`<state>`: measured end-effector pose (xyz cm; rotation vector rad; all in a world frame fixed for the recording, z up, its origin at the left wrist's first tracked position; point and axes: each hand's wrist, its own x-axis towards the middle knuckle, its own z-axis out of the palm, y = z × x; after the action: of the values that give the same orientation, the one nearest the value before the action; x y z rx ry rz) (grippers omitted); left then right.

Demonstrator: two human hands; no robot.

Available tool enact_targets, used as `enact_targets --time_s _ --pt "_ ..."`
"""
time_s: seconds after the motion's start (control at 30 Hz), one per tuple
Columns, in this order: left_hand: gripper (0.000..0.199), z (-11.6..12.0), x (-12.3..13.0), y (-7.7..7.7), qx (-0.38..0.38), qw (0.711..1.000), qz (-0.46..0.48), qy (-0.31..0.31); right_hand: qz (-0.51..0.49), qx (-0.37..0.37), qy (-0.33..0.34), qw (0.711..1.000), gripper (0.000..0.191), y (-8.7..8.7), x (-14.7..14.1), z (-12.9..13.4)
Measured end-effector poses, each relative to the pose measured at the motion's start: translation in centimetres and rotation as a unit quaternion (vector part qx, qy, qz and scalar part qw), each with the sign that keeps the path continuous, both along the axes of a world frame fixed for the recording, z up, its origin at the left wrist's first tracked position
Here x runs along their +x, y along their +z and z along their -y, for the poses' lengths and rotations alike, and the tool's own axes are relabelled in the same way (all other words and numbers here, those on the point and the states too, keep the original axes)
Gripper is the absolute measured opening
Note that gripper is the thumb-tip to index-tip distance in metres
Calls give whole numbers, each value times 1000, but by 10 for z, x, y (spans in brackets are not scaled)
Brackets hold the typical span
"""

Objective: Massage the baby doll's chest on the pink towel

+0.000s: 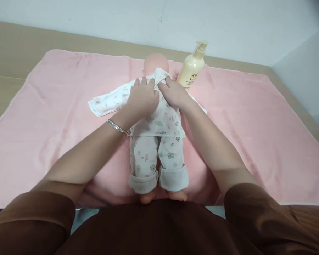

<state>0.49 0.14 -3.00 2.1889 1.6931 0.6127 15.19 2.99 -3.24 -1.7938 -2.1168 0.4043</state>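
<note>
Right now the left hand (pixel 144 95) is resting with bent fingers on the upper front of the patterned shirt (pixel 162 125), though whether it is gripping any cloth I cannot tell, while the right hand (pixel 174 92) is pinching the raised fold by the collar. Both hands are reaching the neckline about equally, and the fold is lying just between them, a little nearer the right. The doll (pixel 156 63) is stretching lengthwise away from the person, its feet pointing at the counter's near edge and its head lying toward the far edge; the patterned trousers (pixel 170 152) are covering its legs. One sleeve (pixel 106 102) is spreading toward the counter's left edge, the other showing partly beyond the right forearm. Past the right hand, a pump bottle (pixel 192 67) is standing near the far edge, narrowing the room on that side. The pink blanket (pixel 241 141) is running wide to both sides over the counter (pixel 95 40), leaving more sideways room than lengthwise.
</note>
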Motion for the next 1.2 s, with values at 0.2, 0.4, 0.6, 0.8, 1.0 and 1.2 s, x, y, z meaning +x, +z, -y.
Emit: enact_targets --time_s 0.2,0.4,0.6,0.8,1.0,1.2 --pt "45 -29 -18 -6 -28 999 32 13 65 42 -1 997 48 6 -17 29" --pt "45 -28 -20 -4 -29 998 46 30 58 39 -2 998 38 13 -16 32" --pt "42 -2 0 -9 19 999 3 -26 9 12 -25 1000 54 3 3 -2" --pt "37 -21 -9 -11 0 1000 5 -10 50 57 -20 997 53 -3 -11 13" --pt "31 -38 -24 -9 -32 995 88 32 60 47 18 997 31 14 -23 43" --pt "38 -37 -22 -13 -10 995 89 32 52 7 -14 998 39 18 -13 22"
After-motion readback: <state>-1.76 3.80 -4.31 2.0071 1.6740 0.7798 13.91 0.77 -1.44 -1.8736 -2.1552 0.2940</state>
